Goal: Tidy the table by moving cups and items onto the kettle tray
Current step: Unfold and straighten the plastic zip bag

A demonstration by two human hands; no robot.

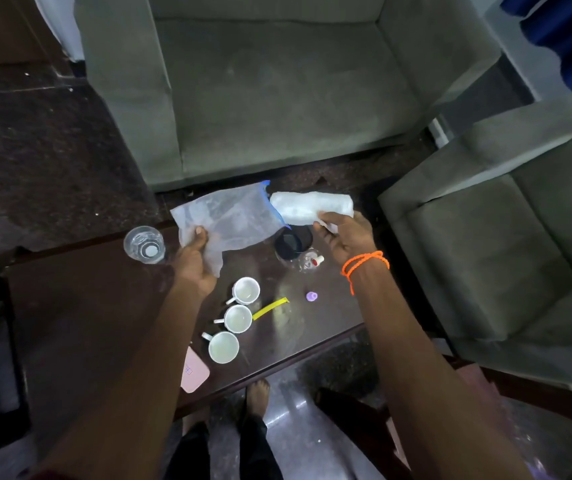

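Clear plastic zip bag (229, 221) is hanging pinched in the left hand (193, 261), while the right hand (345, 237) is gripping a white folded packet (312, 206). Three cups (238, 318) are waiting on the tabletop (80, 306); feeding the packet squarely into the bag's mouth seems wise.

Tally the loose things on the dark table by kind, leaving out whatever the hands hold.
White ceramic cups: 3
Clear drinking glass: 1
Small purple cap: 1
Yellow strip: 1
Pink phone: 1
Clear bottle lying down: 1
Total: 8
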